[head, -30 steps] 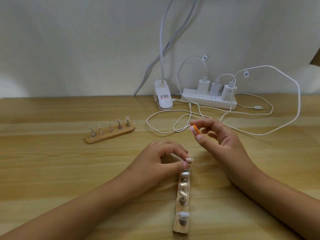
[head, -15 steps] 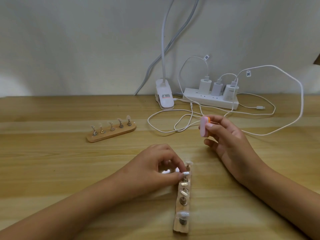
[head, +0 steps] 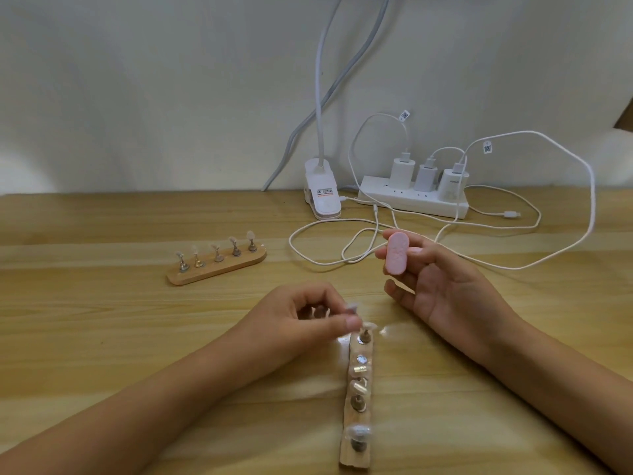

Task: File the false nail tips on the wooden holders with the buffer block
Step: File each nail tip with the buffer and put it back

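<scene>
A wooden table (head: 102, 337) is seen from above, with two bare forearms reaching in from the lower edge. A pink oval buffer block (head: 397, 254) is held up off the table by the right hand (head: 448, 289), clamped between the thumb and the fingers behind it, its broad face turned toward the camera. Lower and to the left, the left hand (head: 301, 320) is curled. A small, blurred, pale nail-tip peg (head: 351, 307) is pinched between its thumb and forefinger just above the far end of the near wooden holder (head: 355, 455). That holder is laid lengthwise between the forearms, with several nail tips (head: 359, 385) mounted on metal pegs along it. A second wooden holder (head: 219, 269), carrying five upright tips, is set well apart to the left. At the back, against the wall, a white power strip (head: 411, 202) with three chargers, looping white cables (head: 593, 204) and a white clip lamp (head: 322, 197) are placed.
</scene>
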Motion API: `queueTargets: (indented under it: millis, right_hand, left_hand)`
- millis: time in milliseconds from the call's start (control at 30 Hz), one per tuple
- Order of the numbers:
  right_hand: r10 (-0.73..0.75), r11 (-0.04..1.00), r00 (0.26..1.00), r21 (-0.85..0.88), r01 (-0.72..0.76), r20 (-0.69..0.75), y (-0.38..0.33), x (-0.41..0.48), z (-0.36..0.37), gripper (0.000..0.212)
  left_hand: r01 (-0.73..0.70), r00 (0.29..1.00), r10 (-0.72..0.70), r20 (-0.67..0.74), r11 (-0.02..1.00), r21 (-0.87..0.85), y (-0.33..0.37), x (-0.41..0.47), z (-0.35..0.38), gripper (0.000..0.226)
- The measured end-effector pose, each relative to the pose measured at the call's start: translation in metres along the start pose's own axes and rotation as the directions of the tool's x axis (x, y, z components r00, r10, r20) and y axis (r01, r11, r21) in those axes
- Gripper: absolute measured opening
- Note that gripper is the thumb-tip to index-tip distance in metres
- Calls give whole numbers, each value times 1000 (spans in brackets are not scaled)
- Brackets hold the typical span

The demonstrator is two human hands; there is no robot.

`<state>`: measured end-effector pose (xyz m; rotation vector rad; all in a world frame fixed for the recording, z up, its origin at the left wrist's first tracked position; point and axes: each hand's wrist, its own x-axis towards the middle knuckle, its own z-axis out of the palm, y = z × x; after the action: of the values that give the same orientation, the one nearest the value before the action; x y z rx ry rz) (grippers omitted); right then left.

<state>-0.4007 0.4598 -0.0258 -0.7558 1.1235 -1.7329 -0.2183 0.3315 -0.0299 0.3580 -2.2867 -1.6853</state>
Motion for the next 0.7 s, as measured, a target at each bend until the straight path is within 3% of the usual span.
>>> queueTargets:
  millis: [133,267,367,533,633,700]
  right_hand:
    - [-15,999,1000,40,15,-10,0,0,1,30]
    - [-61,998,997,-31,60,-48,2,-1,5,35]
    - [-232,942,970,-264,207,-67,7,-6,10,27]
    - [-477,585,857,-658,473,192,16,-18,19,24]
    - [-532,333,777,-761,557,336,21,-19,20,29]
    - [-535,251,766,-798,548,357,21,-17,19,28]
  left_hand:
    - [-27,986,-18,-164,962,-270,-1,1,-1,17]
    - [-26,985,-25,-171,958,-286,-3,4,1,19]
    - [-27,984,-20,-175,964,-265,-5,4,1,20]
    - [0,985,-32,-171,983,-184,-4,4,1,23]
    - [-6,987,-17,-157,989,-146,-3,3,2,23]
    - [-16,989,-5,-147,990,-142,-2,2,2,22]
